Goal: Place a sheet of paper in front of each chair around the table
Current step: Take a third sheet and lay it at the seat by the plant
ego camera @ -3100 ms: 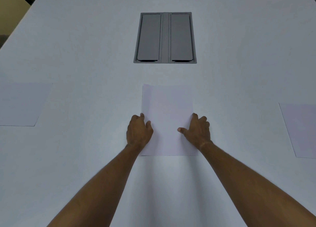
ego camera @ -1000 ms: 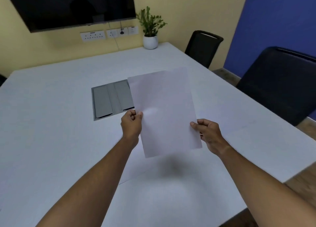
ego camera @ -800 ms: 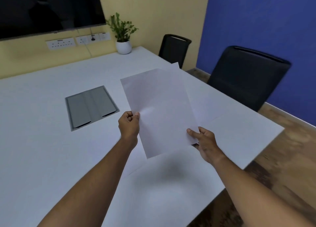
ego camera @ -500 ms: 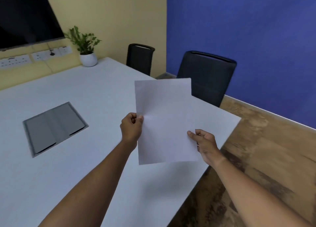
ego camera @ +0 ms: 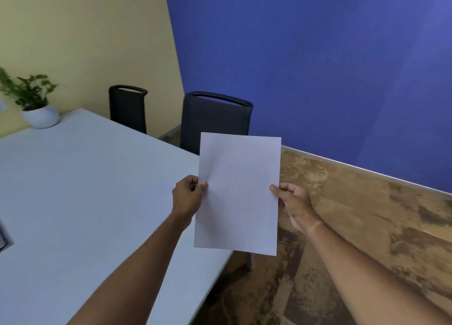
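Blue wall [ego camera: 330,68] from twelve to three o'clock, yellow wall [ego camera: 85,43] from nine to twelve, patterned wooden floor [ego camera: 367,227] at four. White table [ego camera: 73,202] filling the seven-to-ten o'clock sector, its corner tucked out of sight behind the held page. Two dark chairs on the far edge: nearer chair [ego camera: 216,121] at twelve, just above the page's top edge; farther chair [ego camera: 127,108] at eleven. Potted plant [ego camera: 36,104] at ten on the tabletop. No laid page visible on the stretch of table before either chair.

Sheet of paper [ego camera: 238,192] held in the air over the table corner, long axis running six to twelve, pointing straight at the nearer chair. Left hand [ego camera: 187,197] pinching the left edge, thumb on top; right hand [ego camera: 294,205] pinching the right edge likewise. Left hand over the table, so nearer the spot before that chair; right hand out over the floor. Likely next: carry forward toward twelve, lower flat ahead of that chair.
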A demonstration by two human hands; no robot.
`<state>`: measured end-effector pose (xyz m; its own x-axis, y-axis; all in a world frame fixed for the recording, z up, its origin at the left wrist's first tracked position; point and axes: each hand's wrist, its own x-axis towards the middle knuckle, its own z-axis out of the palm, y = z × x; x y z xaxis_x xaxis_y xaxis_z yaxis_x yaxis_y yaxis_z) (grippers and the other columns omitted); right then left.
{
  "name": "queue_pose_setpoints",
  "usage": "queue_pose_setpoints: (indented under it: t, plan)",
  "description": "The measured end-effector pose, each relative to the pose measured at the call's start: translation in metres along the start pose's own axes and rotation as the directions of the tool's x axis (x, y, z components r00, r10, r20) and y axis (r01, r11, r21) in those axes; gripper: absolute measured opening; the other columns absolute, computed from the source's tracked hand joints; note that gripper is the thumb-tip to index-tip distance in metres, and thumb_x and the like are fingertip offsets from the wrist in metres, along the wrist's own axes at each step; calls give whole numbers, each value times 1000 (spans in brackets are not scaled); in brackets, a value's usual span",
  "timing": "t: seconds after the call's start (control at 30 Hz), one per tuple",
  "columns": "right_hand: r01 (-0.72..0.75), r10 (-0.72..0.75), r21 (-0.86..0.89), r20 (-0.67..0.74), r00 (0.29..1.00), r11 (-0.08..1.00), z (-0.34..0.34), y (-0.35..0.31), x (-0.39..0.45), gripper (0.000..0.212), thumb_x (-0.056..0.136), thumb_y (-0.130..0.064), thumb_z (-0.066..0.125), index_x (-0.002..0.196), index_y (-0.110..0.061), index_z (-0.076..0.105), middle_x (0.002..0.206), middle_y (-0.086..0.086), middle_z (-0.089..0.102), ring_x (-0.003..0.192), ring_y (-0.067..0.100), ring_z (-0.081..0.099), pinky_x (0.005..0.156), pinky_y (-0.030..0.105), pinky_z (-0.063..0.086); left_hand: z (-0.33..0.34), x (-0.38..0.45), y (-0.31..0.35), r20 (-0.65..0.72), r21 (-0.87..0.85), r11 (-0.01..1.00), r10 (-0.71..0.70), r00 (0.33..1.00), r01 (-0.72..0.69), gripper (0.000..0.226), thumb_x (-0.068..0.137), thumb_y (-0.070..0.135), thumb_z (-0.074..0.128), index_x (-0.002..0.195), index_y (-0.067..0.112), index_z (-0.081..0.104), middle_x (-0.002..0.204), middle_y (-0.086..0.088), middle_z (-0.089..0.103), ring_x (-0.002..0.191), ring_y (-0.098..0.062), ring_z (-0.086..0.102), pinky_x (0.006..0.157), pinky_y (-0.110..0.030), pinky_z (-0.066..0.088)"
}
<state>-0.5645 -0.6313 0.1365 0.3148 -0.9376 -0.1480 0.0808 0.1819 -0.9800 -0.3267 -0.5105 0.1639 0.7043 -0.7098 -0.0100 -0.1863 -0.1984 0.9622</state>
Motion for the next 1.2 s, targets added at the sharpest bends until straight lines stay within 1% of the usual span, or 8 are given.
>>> queue_pose_setpoints:
  t: [0.17,0.4,0.5,0.67,0.8,0.93,1.1,1.2]
  plan:
    - [16,-16,3,-72,997,1000,-63,-21,50,8,85,-14,75,89,-7,74,86,4,79,75,16,74,59,22,55,79,24,26,47,40,999,27,999,-29,14,92,19,61,83,9,66,85,-6,71,76,-18,65,61,-26,51]
    - [37,-34,13,-182,983,999,-135,-47,144,13,86,-12,75,95,-3,73,94,9,78,90,25,74,85,37,58,195,97,60,108,62,996,60,992,-67,15,91,18,63,80,8,65,82,-8,70,71,-18,63,62,-30,54]
    - [54,-54,-3,-188,981,999,-153,-62,194,15,87,-13,73,97,-2,73,97,10,77,92,27,74,86,38,58,238,137,70,114,47,997,54,992,-60,16,90,21,63,78,11,65,78,-4,68,68,-16,63,54,-27,50]
    - [81,-79,6,-186,979,997,-171,-90,289,16,88,-11,72,100,-1,73,98,12,77,89,26,75,78,33,58,299,216,88,100,5,999,48,994,-49,23,89,22,64,67,16,61,70,-3,66,62,-14,59,56,-28,50]
    - [82,-80,9,-167,983,997,-172,-110,362,11,89,-11,72,96,-3,73,94,10,78,82,21,75,74,31,59,334,274,104,62,-8,1000,20,998,-20,22,89,23,63,69,13,63,78,-11,70,67,-21,63,66,-38,56]
    - [66,-67,-6,-143,988,998,-168,-120,426,11,87,-12,74,93,-2,74,93,12,78,84,26,75,80,37,59,352,318,111,10,-23,1000,8,1000,-8,23,90,21,63,68,17,61,74,-6,69,65,-18,62,62,-33,54]
    - [52,-53,-21,-71,996,998,-154,-126,505,7,86,-13,75,89,-7,75,90,9,78,82,23,76,74,33,58,370,368,114,-99,-30,1000,-11,995,8,23,91,22,61,71,12,63,73,-8,68,61,-17,60,60,-32,54]
    - [47,-47,-29,-7,999,999,-145,-129,555,6,86,-13,75,89,-7,75,90,9,78,82,24,76,73,32,58,385,399,114,-180,-29,999,-21,983,15,24,92,21,60,69,14,62,66,-1,64,57,-12,57,53,-26,48]
